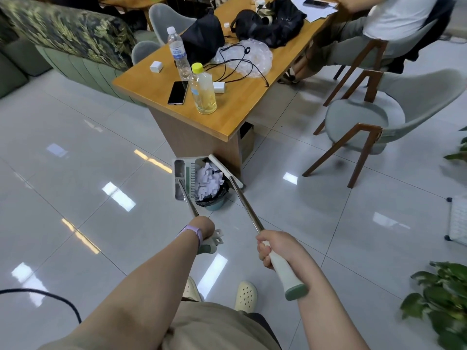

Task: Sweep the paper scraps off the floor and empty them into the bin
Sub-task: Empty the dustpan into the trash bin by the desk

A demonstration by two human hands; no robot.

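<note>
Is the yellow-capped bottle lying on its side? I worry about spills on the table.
No, the yellow-capped bottle stands upright on the table, beside the phone.

The left hand [205, 229] is bent away from the camera, so its fingers around the dustpan handle [211, 243] stay hidden. White paper scraps [209, 181] cover most of the bin [214, 202]. The seated person [379, 24] is cut off by the top edge, and the plant [441, 301] by the right.

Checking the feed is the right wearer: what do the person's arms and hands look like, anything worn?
Both forearms are bare, no sleeves or gloves in view. The left hand has a lilac band at the wrist. The right hand shows no ring, watch or band.
</note>
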